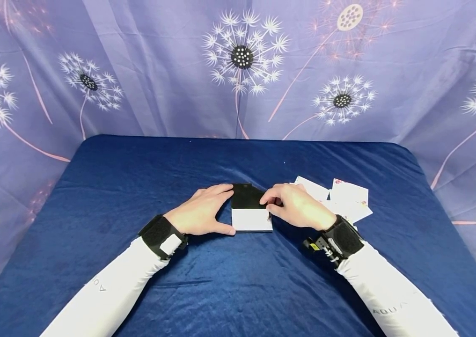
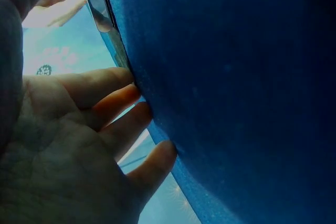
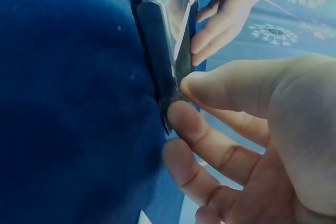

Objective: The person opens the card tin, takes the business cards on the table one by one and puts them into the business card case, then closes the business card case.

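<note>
A small photo album (image 1: 251,220) with glossy, sleeve-like pages lies on the blue cloth, its upper part black and its lower part white. My left hand (image 1: 205,209) rests along its left side, fingers spread at the top left and thumb by the lower left corner. At the album's right edge, my right hand (image 1: 296,204) pinches with curled index finger and thumb. The right wrist view shows that thumb (image 3: 231,86) and a fingertip close together at the album's edge (image 3: 157,40). Exactly which sheet they pinch is hidden.
Several white cards (image 1: 349,199) with small red prints lie loosely overlapped to the right, partly behind my right hand. Blue velvety cloth (image 1: 136,164) covers the table. A purple curtain (image 1: 157,70) with dandelion prints hangs behind and at both sides.
</note>
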Tool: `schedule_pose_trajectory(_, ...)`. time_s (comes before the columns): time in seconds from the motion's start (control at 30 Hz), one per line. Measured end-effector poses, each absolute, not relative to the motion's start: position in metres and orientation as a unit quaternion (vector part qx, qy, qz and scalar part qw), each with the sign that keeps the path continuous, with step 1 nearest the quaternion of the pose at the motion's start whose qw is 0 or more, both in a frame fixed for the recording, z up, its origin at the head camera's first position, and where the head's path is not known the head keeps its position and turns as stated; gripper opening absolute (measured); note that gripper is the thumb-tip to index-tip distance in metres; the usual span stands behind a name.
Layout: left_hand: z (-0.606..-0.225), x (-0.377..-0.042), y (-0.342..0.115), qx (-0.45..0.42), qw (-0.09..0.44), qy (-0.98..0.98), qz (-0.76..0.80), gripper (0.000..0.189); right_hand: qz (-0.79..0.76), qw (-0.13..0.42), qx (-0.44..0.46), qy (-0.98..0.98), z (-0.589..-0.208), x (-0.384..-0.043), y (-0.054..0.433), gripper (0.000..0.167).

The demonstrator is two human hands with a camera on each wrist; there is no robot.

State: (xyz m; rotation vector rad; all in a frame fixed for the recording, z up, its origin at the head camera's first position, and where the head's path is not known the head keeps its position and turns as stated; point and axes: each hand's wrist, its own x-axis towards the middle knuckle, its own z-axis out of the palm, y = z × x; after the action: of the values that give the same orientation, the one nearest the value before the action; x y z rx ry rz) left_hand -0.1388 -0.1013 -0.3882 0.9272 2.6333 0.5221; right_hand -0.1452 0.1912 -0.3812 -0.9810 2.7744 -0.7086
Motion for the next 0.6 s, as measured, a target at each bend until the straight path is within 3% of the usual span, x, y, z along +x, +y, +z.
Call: schedule_pose_trajectory(0.6,-0.387,-0.138,-0.102,0.322,0.151,0.916,0.186,0.104,-0.258,0.021,-0.235,0.937,-0.354,-0.144,0.232,0.022)
